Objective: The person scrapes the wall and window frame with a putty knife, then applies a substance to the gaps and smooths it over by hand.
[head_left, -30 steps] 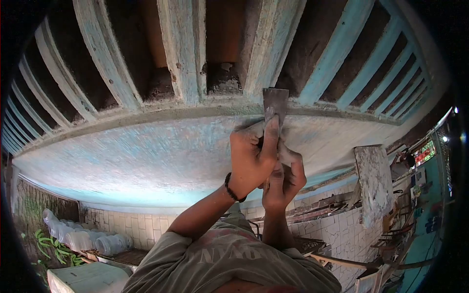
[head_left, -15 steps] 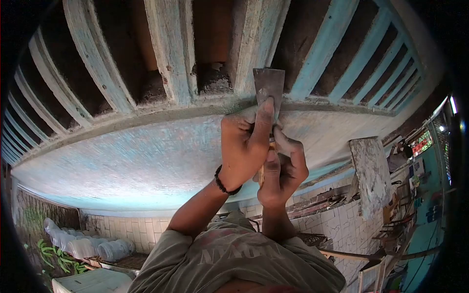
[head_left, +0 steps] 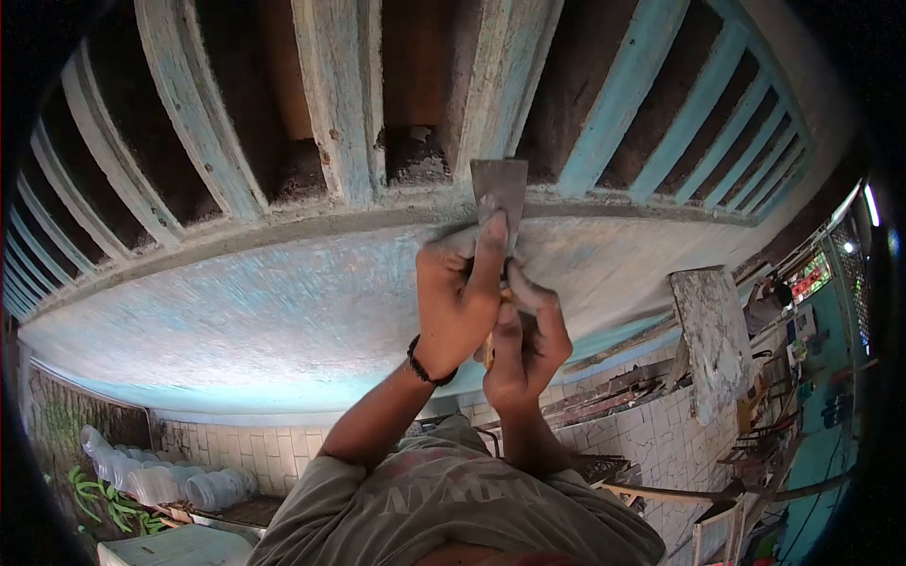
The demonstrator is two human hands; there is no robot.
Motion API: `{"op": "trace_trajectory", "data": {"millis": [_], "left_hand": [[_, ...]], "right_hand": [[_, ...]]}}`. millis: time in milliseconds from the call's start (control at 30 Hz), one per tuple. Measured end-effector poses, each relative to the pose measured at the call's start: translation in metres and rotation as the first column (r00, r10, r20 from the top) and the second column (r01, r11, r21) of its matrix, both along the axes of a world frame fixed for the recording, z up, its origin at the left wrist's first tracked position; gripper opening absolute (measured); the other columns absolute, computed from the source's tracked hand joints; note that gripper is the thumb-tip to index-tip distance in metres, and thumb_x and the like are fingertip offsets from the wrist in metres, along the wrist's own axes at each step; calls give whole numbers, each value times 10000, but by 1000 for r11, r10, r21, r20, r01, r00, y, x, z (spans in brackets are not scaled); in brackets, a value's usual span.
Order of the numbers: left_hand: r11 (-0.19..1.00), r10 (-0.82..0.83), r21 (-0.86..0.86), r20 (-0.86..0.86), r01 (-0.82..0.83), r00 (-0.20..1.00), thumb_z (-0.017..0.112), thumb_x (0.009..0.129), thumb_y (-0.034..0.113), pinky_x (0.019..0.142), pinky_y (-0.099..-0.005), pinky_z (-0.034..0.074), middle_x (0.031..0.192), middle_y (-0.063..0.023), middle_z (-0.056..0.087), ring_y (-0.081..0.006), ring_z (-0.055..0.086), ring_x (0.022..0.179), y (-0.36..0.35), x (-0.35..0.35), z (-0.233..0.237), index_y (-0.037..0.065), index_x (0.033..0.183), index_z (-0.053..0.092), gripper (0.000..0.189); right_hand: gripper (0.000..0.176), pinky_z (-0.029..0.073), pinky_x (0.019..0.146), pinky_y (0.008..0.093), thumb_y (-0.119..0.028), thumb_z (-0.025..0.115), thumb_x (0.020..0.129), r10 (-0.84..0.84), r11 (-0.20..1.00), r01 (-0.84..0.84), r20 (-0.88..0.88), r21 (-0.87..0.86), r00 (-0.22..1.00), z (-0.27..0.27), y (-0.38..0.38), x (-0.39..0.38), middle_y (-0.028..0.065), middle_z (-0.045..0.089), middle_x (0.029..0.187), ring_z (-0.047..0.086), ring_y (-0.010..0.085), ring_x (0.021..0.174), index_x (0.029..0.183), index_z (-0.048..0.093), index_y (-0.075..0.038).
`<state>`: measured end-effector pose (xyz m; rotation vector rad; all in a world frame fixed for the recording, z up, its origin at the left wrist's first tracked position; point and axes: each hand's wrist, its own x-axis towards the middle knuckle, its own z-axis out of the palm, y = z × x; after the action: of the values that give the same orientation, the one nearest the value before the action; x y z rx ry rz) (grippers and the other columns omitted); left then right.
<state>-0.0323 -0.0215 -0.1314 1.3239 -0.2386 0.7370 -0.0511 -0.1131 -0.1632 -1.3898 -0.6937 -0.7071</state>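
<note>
A putty knife (head_left: 500,186) with a flat, dull metal blade and a yellowish handle points away from me. My left hand (head_left: 455,300), with a dark beaded bracelet on its wrist, grips the blade's lower part, its thumb lying along the metal. Lower down, my right hand (head_left: 530,341) is closed round the handle, hiding most of it. Both hands are in front of a wall (head_left: 283,297) with worn, scraped blue and whitish paint. The blade's tip overlaps the ledge (head_left: 377,215) at the foot of the slats; whether it touches cannot be made out.
Weathered blue slats (head_left: 344,104) rise beyond the ledge, with dark gaps between. A worn board (head_left: 710,340) leans at the right. Clear plastic containers (head_left: 175,476) stand at the lower left near green leaves (head_left: 99,495). Pale tiles (head_left: 651,453) cover the floor below.
Both hands and the putty knife have shifted slightly left and back towards me in the view. The grip on the blade and handle looks the same.
</note>
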Motion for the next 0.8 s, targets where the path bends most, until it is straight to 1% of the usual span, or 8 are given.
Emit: {"op": "trace_trajectory", "data": {"millis": [133,233,333,433,533,567,733,800], "left_hand": [[1000,-16,9,0,16,1000,582,1050,241,476,-223,401,631,-28,662,-54,569,542,4,2,3,-22,744,700,420],[995,-90,-49,-111,85,990,559,1052,200,499,-234,385,589,-4,607,-32,523,579,6,-11,24,-27,713,654,419],[999,-10,-46,-28,9,1000,560,1054,218,486,-232,373,584,-8,607,-32,518,559,4,-5,5,-25,715,657,429],[999,-35,-17,-85,34,996,580,1050,250,485,-212,387,632,-14,656,-38,563,549,9,-8,3,-7,751,714,416],[1000,-19,-24,-10,19,1000,574,1051,250,476,-214,380,619,-11,653,-40,559,531,11,-4,17,-5,761,729,417],[997,-55,-61,-78,50,995,559,1057,243,485,-218,378,636,-11,660,-37,559,551,11,-7,21,-9,776,733,416],[1000,28,-10,-44,-28,999,542,1066,242,480,-219,359,629,-11,651,-38,530,533,5,-2,-1,-15,761,718,436],[997,73,37,2,-74,997,540,1068,253,474,-221,356,622,-13,647,-40,525,522,3,3,-8,-16,759,717,446]], "right_hand": [[306,420,558,213,-26,546,970,16,999,-15,-19,44,1000,-6,6,2,44,633,652,559,46,576,1252,584,87],[302,424,562,214,-18,541,964,39,998,-34,-88,59,995,1,8,-4,52,640,656,568,51,581,1243,589,87],[306,421,559,214,-15,542,957,-23,1000,23,-25,-4,999,-3,9,-6,55,639,650,567,50,580,1242,594,84],[314,429,558,218,-24,548,953,-28,1000,28,24,7,999,-6,11,-1,65,648,668,573,53,582,1245,593,83],[313,453,567,227,-35,554,951,-4,1000,4,4,2,1000,5,12,1,86,676,726,598,68,598,1239,594,82],[312,462,570,231,-38,555,951,0,1000,0,-6,-10,1000,8,10,-1,95,687,749,608,75,606,1235,595,82],[303,476,576,231,-29,553,953,14,1000,-14,13,-19,1000,-8,3,2,98,698,765,624,64,634,1231,600,81],[301,480,586,228,-28,552,956,63,998,-64,-83,-9,995,-12,-4,1,111,710,795,632,61,653,1231,598,87]]}}
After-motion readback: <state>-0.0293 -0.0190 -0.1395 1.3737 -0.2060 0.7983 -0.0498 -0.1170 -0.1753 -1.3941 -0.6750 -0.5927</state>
